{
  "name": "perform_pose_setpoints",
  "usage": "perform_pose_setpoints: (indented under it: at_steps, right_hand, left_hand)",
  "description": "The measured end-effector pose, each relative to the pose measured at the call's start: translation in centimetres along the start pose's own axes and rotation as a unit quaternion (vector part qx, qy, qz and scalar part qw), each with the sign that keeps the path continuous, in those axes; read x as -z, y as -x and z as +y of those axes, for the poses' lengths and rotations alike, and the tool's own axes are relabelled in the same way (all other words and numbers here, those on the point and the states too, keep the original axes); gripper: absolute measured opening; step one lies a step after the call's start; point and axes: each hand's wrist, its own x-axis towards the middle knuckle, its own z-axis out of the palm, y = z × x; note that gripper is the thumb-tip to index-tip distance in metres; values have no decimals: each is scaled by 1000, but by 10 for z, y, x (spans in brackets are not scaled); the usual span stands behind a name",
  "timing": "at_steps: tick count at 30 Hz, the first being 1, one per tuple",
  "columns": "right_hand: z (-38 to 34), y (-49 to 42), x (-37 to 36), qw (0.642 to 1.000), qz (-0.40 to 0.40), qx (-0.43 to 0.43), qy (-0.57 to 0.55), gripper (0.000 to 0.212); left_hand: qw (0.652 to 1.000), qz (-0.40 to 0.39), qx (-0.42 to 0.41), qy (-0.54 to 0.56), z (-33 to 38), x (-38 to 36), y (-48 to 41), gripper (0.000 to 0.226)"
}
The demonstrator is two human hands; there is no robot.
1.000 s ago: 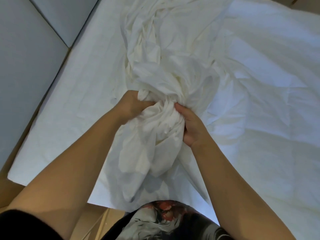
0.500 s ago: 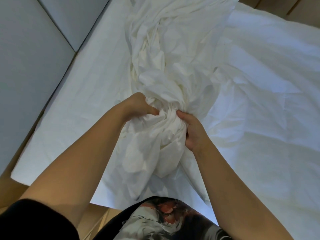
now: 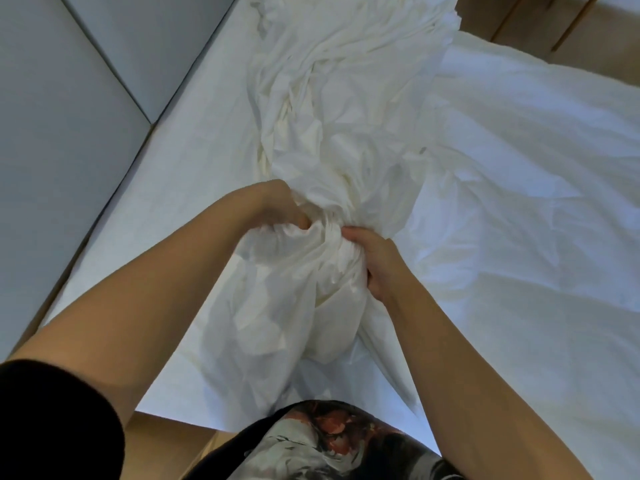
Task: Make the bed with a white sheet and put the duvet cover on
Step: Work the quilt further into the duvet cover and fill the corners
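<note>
Head view: both hands, left (image 3: 277, 207) and right (image 3: 375, 263), clench bunched white duvet cover (image 3: 332, 161) over the sheet (image 3: 194, 161).

The bunched cover (image 3: 332, 140) is creamy white, a shade warmer than the plain cool-white sheet (image 3: 187, 168) under it (bluish where shadowed). The duvet (image 3: 536, 209) is white too. The panels (image 3: 52, 116) are flat grey. The sleeve (image 3: 52, 420) is black. The shirt (image 3: 329, 441) is black with a white and rust-red print. The floor (image 3: 166, 434) is tan.
</note>
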Motion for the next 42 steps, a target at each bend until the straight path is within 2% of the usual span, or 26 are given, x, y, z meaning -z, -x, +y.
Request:
perform_pose_setpoints:
  at_steps: [2, 4, 6, 10, 13, 17, 20, 23, 26, 30, 35, 38, 41, 42]
  right_hand:
    - [11, 0, -2, 1000, 7, 15, 22, 16]
    - [17, -2, -2, 999, 13, 18, 24, 18]
    - [19, -4, -2, 999, 7, 20, 39, 20]
    - [18, -10, -4, 995, -23, 28, 90, 33]
    - [16, -14, -2, 993, -54, 16, 106, 33]
    - [17, -18, 7, 997, -54, -53, 25, 21]
    - [24, -18, 14, 990, -79, -77, -94, 23]
    - [28, -19, 18, 979, -98, -78, -160, 25]
    - [30, -21, 19, 974, -100, -84, -185, 30]
    - [31, -20, 18, 975, -102, -93, -175, 26]
    - [24, -22, 16, 984, -88, -95, -120, 22]
    - [25, -23, 16, 984, -83, -96, -126, 25]
    - [30, -24, 19, 978, -81, -86, -171, 30]
    - [32, -24, 19, 976, -81, -82, -187, 30]
  left_hand:
    - [988, 62, -26, -136, 6, -12, -1, 43]
    - [972, 121, -41, -195, 8, -24, -6, 34]
    - [970, 163, -34, -175, 9, -30, -10, 21]
    - [978, 161, -57, -121, 9, -40, -17, 20]
    - [976, 174, -104, -76, 7, -46, -19, 9]
    - [979, 153, -123, -60, 0, -57, -20, 11]
    - [983, 148, -111, -16, -11, -68, -21, 15]
    - [985, 152, -81, 4, -21, -72, -23, 14]
    - [980, 185, -78, -19, -27, -73, -21, 15]
    - [950, 258, -134, -112, -25, -81, -18, 10]
    - [945, 245, -215, 8, -12, -78, -19, 7]
    - [966, 193, -167, 43, -8, -78, -20, 9]
    - [984, 148, -74, -62, -2, -73, -28, 4]
    - [985, 134, -44, -102, 0, -71, -30, 9]
